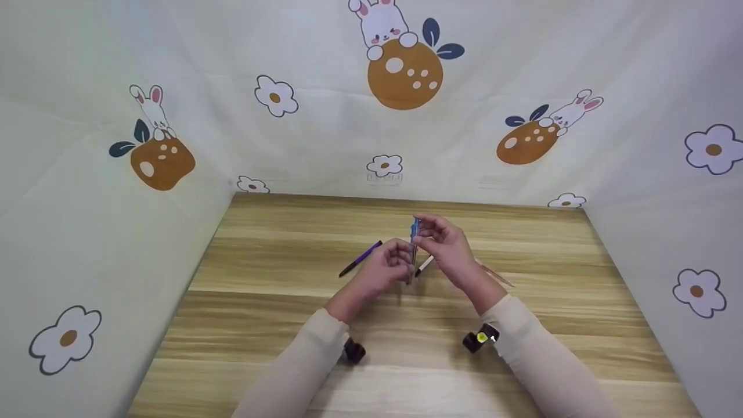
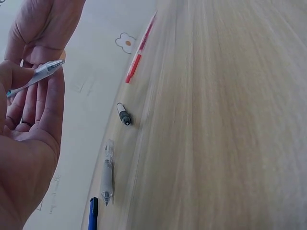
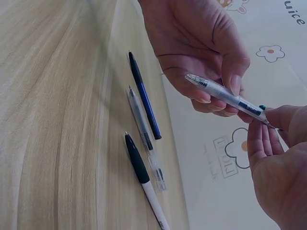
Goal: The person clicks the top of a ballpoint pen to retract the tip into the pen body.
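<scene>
Clear pen held above the desk, pinched by left hand near the barrel's front and by right hand at the far end. Spares below the pen: blue pen, black-tipped pen. Probably pulling apart; could slip, spring or refill dropping among spares.

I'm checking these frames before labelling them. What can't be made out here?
- Head view: the clear pen is mostly hidden by the left hand and right hand.
- Head view: the red pen is partly behind the right wrist.
- Right wrist view: the black-and-white pen is cut off by the bottom edge.
- Left wrist view: the blue pen is cut off by the bottom edge.
</scene>
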`<state>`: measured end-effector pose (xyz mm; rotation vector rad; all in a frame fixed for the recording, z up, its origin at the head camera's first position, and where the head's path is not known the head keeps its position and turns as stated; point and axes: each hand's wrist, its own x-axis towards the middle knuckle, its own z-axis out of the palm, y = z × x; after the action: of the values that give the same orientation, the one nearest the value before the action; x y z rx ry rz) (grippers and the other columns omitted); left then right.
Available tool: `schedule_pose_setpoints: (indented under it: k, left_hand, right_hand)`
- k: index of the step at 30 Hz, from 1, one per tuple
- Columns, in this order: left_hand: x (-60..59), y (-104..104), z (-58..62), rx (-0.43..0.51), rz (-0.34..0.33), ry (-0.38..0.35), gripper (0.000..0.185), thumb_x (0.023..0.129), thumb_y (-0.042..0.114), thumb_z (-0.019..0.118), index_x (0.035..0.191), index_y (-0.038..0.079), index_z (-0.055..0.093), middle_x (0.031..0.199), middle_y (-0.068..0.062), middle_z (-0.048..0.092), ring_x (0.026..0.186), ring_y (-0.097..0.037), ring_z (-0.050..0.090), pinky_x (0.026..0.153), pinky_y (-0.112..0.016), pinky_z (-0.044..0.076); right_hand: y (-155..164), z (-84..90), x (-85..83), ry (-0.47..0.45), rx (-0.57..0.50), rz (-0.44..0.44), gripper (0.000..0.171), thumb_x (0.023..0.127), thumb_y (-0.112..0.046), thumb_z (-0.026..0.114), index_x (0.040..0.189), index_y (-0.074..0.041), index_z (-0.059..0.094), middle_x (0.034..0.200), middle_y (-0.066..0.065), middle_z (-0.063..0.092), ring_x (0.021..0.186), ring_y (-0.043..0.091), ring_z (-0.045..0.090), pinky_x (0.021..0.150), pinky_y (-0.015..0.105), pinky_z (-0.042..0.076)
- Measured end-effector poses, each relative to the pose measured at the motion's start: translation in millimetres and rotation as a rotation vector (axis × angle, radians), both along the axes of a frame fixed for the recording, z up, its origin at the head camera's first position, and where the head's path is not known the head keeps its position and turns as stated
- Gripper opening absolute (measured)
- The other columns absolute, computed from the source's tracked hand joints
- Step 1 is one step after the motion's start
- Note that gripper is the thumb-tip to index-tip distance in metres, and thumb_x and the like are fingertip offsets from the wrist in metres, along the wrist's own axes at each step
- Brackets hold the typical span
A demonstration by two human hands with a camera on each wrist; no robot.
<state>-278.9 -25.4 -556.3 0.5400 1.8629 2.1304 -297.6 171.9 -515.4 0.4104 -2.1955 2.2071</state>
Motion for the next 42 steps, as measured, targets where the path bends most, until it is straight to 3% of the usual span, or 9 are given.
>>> schedule_pose_setpoints:
  k: [12, 27, 34, 42]
  left_hand:
    - [-1.4, 0, 0.5, -0.003, -0.001, 0.076, 0.032, 0.092, -0.014, 0.063, 0.123, -0.006, 0.061, 0.103, -0.004, 0.065, 0.09, -0.015, 0.067, 0.075, -0.025, 0.059]
    - [-1.1, 2, -0.1, -0.015, 0.002, 0.055, 0.031, 0.092, -0.012, 0.065, 0.122, -0.006, 0.061, 0.103, -0.004, 0.065, 0.089, -0.016, 0.068, 0.075, -0.025, 0.06]
    - [-1.3, 1, 2.3, -0.023, 0.008, 0.025, 0.032, 0.09, -0.01, 0.065, 0.122, -0.003, 0.062, 0.103, -0.004, 0.065, 0.09, -0.015, 0.067, 0.076, -0.027, 0.061]
    - [-4.1, -9, 3.8, -0.079, 0.017, 0.046, 0.036, 0.088, -0.01, 0.063, 0.124, -0.006, 0.063, 0.103, -0.004, 0.064, 0.091, -0.014, 0.064, 0.076, -0.024, 0.058]
  right_hand:
    - [-1, 2.1, 1.8, -0.002, -0.031, -0.004, 0.044, 0.097, 0.011, 0.075, 0.14, 0.004, 0.069, 0.108, 0.009, 0.073, 0.102, 0.019, 0.067, 0.092, 0.026, 0.06]
    - [-1, -1.3, 1.0, -0.015, -0.036, 0.0, 0.04, 0.097, 0.011, 0.076, 0.136, 0.004, 0.072, 0.108, 0.011, 0.075, 0.104, 0.021, 0.069, 0.095, 0.029, 0.061]
    - [-1, -0.3, 2.4, 0.006, -0.005, -0.004, 0.046, 0.098, 0.011, 0.074, 0.143, 0.003, 0.067, 0.117, 0.012, 0.069, 0.105, 0.02, 0.067, 0.094, 0.026, 0.059]
    - [-1, -2.8, -0.2, 0.011, 0.013, 0.018, 0.052, 0.099, 0.009, 0.075, 0.149, 0.003, 0.062, 0.12, 0.012, 0.067, 0.108, 0.021, 0.066, 0.092, 0.027, 0.059]
